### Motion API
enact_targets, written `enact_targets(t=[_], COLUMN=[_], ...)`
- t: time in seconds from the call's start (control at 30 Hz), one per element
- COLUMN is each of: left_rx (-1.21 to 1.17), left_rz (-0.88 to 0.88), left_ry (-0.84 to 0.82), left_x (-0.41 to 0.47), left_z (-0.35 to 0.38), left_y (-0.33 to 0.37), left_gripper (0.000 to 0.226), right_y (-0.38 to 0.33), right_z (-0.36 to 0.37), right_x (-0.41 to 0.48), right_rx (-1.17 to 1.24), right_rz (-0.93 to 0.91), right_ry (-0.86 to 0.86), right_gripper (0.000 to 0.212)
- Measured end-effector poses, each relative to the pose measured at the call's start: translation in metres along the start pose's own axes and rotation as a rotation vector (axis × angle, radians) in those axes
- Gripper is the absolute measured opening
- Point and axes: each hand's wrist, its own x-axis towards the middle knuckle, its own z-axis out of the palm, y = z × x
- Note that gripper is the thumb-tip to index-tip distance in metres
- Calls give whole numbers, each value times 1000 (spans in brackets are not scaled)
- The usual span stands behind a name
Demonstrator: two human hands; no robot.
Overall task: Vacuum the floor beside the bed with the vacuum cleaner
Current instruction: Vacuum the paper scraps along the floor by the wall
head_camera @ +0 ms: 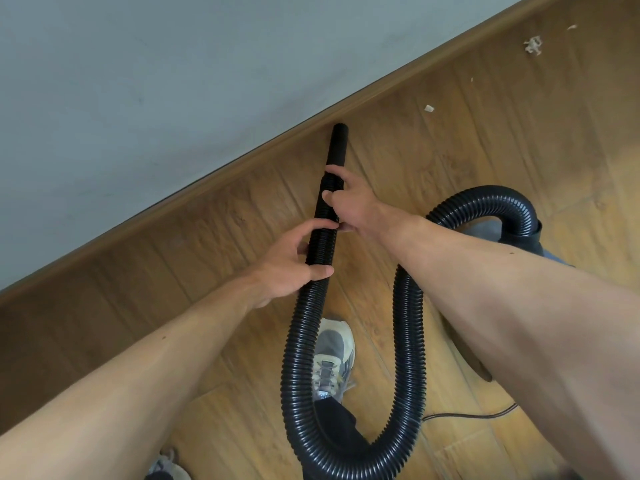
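The grey wall (138,81) fills the far left part of the view. The wooden floor (460,161) takes the right and near part. A brown baseboard (242,160) runs diagonally between them.

A long black ribbed hose (294,358) makes a deep loop on the near side. Then it rises at the right and bends in an arch into the vacuum cleaner body (483,229). The body stands on the floor at the right, and the right forearm hides most of it. The smooth black nozzle (338,143) at the free end of the hose points to the floor just beside the baseboard.

The left hand (294,261) grips the hose from the left, with fingers and thumb curled round it. The right hand (349,199) grips the hose farther up, where the ribbed part meets the nozzle, also with curled fingers. The two hands are close together, almost touching.

A grey and cream sneaker (332,358) stands on the floor inside the loop of the hose. A thin black power cord (485,415) lies on the floor near right. Small pale paper scraps (533,46) lie far right, well apart from the nozzle.
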Motion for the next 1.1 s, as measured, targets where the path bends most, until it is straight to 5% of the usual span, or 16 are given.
enact_targets(t=[1.1], left_rx=[346], left_rz=[-7], left_ry=[-194], left_x=[20], left_z=[49], left_y=[77], left_gripper=[74], right_y=[-12], right_z=[-87], right_x=[-15], right_rx=[186], right_rz=[40], right_ry=[89], right_gripper=[54])
